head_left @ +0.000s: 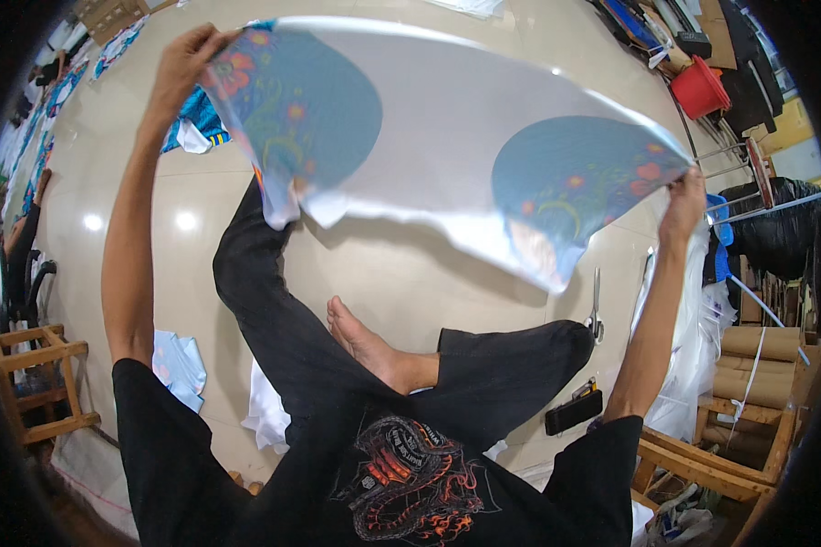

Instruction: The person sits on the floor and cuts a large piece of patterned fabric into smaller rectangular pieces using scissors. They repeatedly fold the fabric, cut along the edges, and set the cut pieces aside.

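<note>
A white sheet of fabric (438, 118) with blue, flower-printed panels is stretched in the air between my two hands, above the floor in front of my crossed legs. My left hand (192, 56) grips its upper left corner with closed fingers. At the right corner, my right hand (684, 202) pinches the edge, a little lower than the left. The sheet's lower edge hangs loose and looks slightly blurred. Beneath the left end lies a teal printed cloth piece (199, 118), partly covered.
Scissors (596, 310) lie by my right knee, with a black case (575, 413) nearby. Light blue fabric (179, 369) rests at my left. Wooden frames (41, 378) stand at both sides. A red bucket (700, 88) and plastic-wrapped material (680, 356) are on the right. Another person's arm shows far left.
</note>
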A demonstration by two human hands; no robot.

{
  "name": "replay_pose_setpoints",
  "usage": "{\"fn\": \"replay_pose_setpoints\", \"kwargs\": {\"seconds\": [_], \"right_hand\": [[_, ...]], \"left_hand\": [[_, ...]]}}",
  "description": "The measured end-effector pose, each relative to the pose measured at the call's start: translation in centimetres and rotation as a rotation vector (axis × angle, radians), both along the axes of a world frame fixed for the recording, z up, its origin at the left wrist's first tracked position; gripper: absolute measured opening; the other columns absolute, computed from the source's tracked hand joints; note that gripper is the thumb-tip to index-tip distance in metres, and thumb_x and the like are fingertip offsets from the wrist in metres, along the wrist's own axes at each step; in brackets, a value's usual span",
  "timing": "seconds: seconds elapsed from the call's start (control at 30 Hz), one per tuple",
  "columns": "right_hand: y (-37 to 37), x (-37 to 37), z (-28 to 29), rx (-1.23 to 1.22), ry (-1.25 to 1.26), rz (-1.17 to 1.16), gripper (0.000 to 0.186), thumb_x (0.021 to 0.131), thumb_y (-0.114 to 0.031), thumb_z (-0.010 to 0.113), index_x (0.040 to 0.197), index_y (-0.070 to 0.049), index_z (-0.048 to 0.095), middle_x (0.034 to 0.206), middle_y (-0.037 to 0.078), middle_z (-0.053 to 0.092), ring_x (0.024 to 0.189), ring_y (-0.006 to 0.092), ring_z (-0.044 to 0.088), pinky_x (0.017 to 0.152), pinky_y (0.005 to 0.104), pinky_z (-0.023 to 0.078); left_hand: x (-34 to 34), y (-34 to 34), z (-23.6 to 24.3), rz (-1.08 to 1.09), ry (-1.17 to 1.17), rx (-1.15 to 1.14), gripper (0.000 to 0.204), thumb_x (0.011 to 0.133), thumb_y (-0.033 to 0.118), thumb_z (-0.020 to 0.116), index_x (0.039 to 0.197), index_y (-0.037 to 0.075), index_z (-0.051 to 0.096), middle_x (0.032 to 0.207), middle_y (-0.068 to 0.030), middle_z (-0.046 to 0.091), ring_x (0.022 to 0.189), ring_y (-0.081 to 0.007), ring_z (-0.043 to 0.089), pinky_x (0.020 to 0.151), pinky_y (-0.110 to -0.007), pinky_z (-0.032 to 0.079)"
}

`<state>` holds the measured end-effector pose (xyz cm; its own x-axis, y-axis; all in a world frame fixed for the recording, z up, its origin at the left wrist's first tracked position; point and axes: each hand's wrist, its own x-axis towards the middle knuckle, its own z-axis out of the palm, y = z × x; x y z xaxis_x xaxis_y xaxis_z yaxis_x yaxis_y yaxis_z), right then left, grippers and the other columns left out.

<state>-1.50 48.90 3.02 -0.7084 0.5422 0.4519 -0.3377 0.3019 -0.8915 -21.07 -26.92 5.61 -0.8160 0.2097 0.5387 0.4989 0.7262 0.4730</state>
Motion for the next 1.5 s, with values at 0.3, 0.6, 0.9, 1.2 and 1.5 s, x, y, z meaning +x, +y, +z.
{"fn": "replay_pose_setpoints", "kwargs": {"seconds": [0.3, 0.6, 0.9, 1.2, 1.5], "right_hand": [[-3.0, 16.5, 0.9, 0.037, -0.112, -0.104, 0.026, 0.112, -0.019, 0.05, 0.128, 0.0, 0.058, 0.12, 0.008, 0.063, 0.113, 0.0157, 0.06, 0.101, 0.0308, 0.047], [-3.6, 20.6, -13.5, 0.177, -0.497, 0.022, 0.019, 0.107, -0.012, 0.055, 0.115, 0.001, 0.066, 0.121, 0.011, 0.07, 0.114, 0.0205, 0.063, 0.108, 0.0355, 0.044], [-1.8, 19.3, -20.8, 0.256, -0.927, 0.148, 0.027, 0.103, -0.022, 0.065, 0.116, 0.001, 0.071, 0.117, 0.012, 0.074, 0.112, 0.0215, 0.067, 0.105, 0.0378, 0.048], [-4.7, -2.0, -25.3, 0.773, -0.594, 0.211, 0.036, 0.098, -0.014, 0.064, 0.13, 0.002, 0.063, 0.132, 0.021, 0.068, 0.125, 0.0381, 0.063, 0.108, 0.0437, 0.048], [-4.0, -11.9, -27.3, 1.236, -0.916, 0.022, 0.022, 0.089, -0.018, 0.07, 0.109, -0.008, 0.07, 0.101, 0.013, 0.072, 0.1, 0.0357, 0.07, 0.084, 0.0497, 0.055]], "left_hand": [[13.4, -8.1, 0.5, -0.161, -0.127, -0.123, 0.075, 0.045, 0.026, 0.099, 0.1, 0.004, 0.053, 0.098, -0.0012, 0.055, 0.091, -0.0148, 0.054, 0.083, -0.029, 0.045], [19.1, -5.9, -13.4, -0.15, -0.305, -0.466, 0.036, 0.07, -0.01, 0.073, 0.102, 0.007, 0.072, 0.096, -0.0105, 0.062, 0.095, -0.0346, 0.06, 0.084, -0.044, 0.048], [18.9, -1.5, -12.1, -0.151, -0.567, -0.571, 0.035, 0.084, 0.027, 0.075, 0.111, 0.005, 0.078, 0.119, -0.0155, 0.062, 0.123, -0.0338, 0.055, 0.108, -0.045, 0.04], [-2.3, 0.9, -23.6, -0.124, -0.328, -0.234, 0.051, 0.103, 0.025, 0.062, 0.15, 0.006, 0.052, 0.159, -0.0202, 0.047, 0.147, -0.0399, 0.043, 0.122, -0.044, 0.033], [-13.0, -1.1, -32.2, 0.168, -0.578, -0.177, 0.057, 0.096, 0.038, 0.073, 0.132, -0.004, 0.06, 0.103, -0.0248, 0.075, 0.096, -0.0413, 0.072, 0.088, -0.039, 0.056]]}}
